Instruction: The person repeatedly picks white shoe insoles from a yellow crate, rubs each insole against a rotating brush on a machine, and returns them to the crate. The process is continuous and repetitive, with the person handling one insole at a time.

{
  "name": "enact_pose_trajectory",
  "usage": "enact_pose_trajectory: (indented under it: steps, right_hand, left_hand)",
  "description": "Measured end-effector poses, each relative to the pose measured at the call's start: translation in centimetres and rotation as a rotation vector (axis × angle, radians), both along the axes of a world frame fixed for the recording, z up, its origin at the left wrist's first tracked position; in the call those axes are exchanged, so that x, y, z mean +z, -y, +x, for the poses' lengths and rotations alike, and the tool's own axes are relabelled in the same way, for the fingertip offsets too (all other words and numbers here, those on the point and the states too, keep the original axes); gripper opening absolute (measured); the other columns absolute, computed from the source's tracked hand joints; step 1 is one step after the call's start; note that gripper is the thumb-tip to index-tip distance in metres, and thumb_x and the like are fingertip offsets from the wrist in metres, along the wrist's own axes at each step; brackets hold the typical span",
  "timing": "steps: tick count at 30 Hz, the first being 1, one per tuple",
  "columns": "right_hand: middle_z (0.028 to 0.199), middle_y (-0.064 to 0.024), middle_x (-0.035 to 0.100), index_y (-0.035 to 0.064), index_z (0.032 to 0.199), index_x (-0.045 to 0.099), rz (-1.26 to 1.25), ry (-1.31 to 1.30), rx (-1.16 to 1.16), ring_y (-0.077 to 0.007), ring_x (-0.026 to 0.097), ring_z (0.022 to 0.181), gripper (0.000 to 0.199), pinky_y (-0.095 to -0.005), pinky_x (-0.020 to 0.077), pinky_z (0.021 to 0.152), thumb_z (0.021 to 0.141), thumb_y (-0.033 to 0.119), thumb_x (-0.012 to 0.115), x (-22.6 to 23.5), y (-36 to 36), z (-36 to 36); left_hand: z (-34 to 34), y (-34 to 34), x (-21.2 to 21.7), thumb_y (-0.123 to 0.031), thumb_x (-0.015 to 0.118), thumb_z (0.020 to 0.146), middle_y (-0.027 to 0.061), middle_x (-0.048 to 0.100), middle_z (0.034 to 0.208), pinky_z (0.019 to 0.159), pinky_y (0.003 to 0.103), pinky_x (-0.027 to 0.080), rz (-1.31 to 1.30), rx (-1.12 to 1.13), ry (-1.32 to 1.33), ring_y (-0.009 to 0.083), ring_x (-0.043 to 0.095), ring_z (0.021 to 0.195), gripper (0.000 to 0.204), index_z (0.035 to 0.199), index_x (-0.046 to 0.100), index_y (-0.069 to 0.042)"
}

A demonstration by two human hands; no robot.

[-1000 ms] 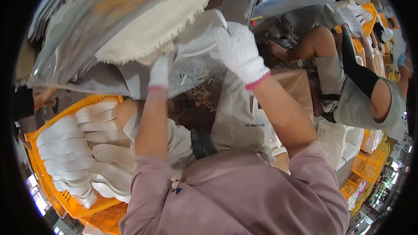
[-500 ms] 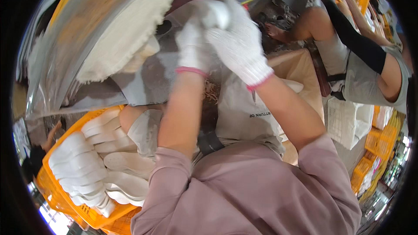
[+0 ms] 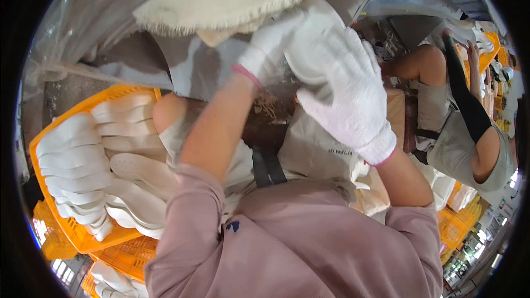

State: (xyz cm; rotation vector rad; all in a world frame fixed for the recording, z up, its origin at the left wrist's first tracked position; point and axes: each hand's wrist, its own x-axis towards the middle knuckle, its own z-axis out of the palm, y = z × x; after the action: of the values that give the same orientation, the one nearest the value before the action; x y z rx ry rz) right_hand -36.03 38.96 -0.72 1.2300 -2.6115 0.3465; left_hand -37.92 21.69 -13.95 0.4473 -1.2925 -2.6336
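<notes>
A white foam shoe sole [image 3: 301, 58] is up in front of me, close under a cream cloth wheel [image 3: 237, 0] with a frayed edge. My left hand [image 3: 268, 47], in a white knit glove, is closed on the sole's left side, its fingertips partly hidden. My right hand [image 3: 350, 96], gloved the same way, is open over the sole's right side, thumb apart and fingers stretched out. Its fingers are blurred, and whether they touch the sole I cannot tell. At my left, an orange crate [image 3: 47, 190] holds several stacked white soles [image 3: 74, 154].
Clear plastic sheeting [image 3: 83, 38] hangs at the upper left, beside the wheel. A pale cloth apron [image 3: 309, 143] covers my lap. At the right sits another person [image 3: 464, 143] with a black arm sleeve. More orange crates [image 3: 458, 223] stand at the lower right.
My hands have come apart from around the white piece; the right hand has moved right and opened out. The view has shifted, with the wheel now nearer the top middle.
</notes>
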Motion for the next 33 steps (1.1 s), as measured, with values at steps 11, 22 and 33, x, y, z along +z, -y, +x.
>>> enact_pose_trajectory:
  steps: [11,22,33]
  right_hand:
    - [0.103,-0.0097,0.076,0.0127,0.133,0.070,-0.157,0.042,0.146,-0.0288,0.075,0.083,0.046,-0.0419,0.0600,0.066,0.087,0.014,0.071,-4.4,4.4,6.6]
    - [0.092,-0.0193,0.075,0.0086,0.107,0.078,-0.340,0.190,-0.081,-0.0358,0.075,0.085,0.024,-0.0415,0.0594,0.073,0.090,0.025,0.078,-4.5,10.0,3.2]
    - [0.128,-0.0197,0.068,0.0102,0.129,0.068,-0.313,0.763,0.056,-0.0330,0.070,0.113,0.055,-0.0420,0.0570,0.092,0.078,0.029,0.080,-4.1,8.3,3.6]
  left_hand:
    - [7.4,2.9,1.2,-0.060,0.048,0.107,0.0206,0.065,0.138,0.110,0.048,0.053,0.161,0.165,-0.077,0.0353,0.065,0.122,0.072,0.148,0.053,-0.001]
    - [6.6,2.2,-0.5,-0.033,0.054,0.106,0.0143,0.075,0.113,0.095,0.040,0.058,-1.027,0.551,0.131,0.0271,0.072,0.110,0.037,0.118,0.068,0.000]
    - [3.5,6.2,-1.9,-0.044,0.046,0.108,0.0181,0.072,0.113,0.088,0.050,0.062,0.640,0.020,-0.121,0.0351,0.074,0.099,0.049,0.125,0.065,-0.002]
